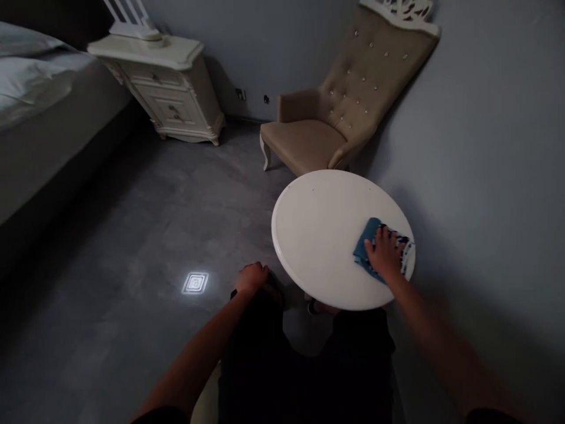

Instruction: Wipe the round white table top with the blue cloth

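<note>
My right hand (385, 252) lies with fingers spread over a folded cloth (365, 244), teal on one side with a dark and white pattern on the other. It presses the cloth against the top of a round white table (315, 235), close to its right edge. What is under my palm is hidden. My left hand (252, 277) rests on my left knee, its fingers curled in and nothing seen in them. My legs, in black trousers, are in front of the table.
A tan tufted armchair (304, 144) stands just behind the table, near the grey wall (485, 147). A white nightstand (176, 88) is at the back left, beside a bed (48, 129). Light forms a square pattern (195, 283) on the grey floor (145, 224).
</note>
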Available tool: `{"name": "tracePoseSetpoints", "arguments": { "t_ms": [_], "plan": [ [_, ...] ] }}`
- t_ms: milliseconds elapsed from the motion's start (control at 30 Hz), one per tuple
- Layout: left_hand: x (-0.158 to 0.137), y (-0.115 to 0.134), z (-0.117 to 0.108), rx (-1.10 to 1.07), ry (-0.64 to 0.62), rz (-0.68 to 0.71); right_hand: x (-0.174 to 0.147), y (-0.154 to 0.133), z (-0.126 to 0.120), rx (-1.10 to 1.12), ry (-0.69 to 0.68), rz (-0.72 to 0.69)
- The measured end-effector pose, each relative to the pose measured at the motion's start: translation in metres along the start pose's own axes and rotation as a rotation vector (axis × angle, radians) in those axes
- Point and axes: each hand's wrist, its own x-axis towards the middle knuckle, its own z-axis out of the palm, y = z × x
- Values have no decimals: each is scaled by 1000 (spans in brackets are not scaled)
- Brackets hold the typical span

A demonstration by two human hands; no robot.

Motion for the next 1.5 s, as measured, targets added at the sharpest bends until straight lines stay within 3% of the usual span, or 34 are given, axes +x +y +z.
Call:
{"name": "tracePoseSetpoints", "arguments": {
  "t_ms": [233, 333, 433, 567, 700, 800, 900, 1100, 1233, 1300, 1367, 1433, 1500],
  "plan": [
    [2, -6, 1, -3, -14, -3, -10, -194, -31, 238, -15, -355],
    [1, -6, -1, 16, -24, -21, -5, -258, -44, 380, -10, -444],
    [2, -4, -4, 41, -35, -33, 2, -297, -51, 478, 3, -528],
    [3, 1, -8, 77, -37, -43, 9, -311, -53, 528, 0, -629],
    [2, 7, -12, 100, -28, -51, 16, -285, -50, 528, -9, -630],
    [-1, 12, -13, 110, -22, -57, 29, -239, -43, 508, -1, -564],
    [-3, 16, -13, 125, -21, -46, 49, -169, -32, 461, 14, -441],
    [-8, 24, -11, 140, -5, -6, 79, 3, -4, 262, -21, -138],
    [-9, 23, -8, 118, 8, 9, 83, 76, 9, 180, -6, 54],
    [-8, 20, -7, 101, 10, 1, 85, 87, 12, 177, 16, 181],
    [-6, 16, -6, 88, 5, -13, 85, 79, 14, 196, 45, 314],
    [-5, 13, -5, 80, -3, -21, 85, 57, 13, 213, 61, 378],
    [-4, 11, -6, 76, -9, -19, 82, 24, 9, 209, 65, 327]
  ]
}}
